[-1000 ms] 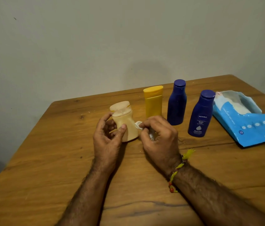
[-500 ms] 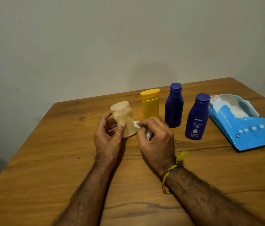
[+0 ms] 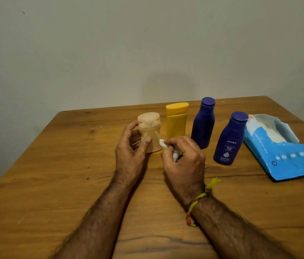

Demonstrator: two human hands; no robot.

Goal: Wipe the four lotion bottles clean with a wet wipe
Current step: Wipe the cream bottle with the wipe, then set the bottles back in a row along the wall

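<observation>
Left hand (image 3: 130, 152) grips the cream bottle (image 3: 150, 132); right hand (image 3: 184, 159) beside it pinches a wet wipe (image 3: 166, 146), seemingly touching the bottle's side.

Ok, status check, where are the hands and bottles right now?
Left hand grips beige bottle, upright on table. Right hand pinches wet wipe against it. Nothing blocking.

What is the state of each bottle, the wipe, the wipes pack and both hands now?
Cream bottle: upright, cap shut, gripped by left hand.
Yellow bottle: upright, cap shut, untouched.
Far blue bottle: upright, capped, untouched.
Nivea bottle: upright, capped, untouched.
Wet wipe: bunched in right hand, at the cream bottle's side.
Wipes pack: lying flat, torn open.
</observation>
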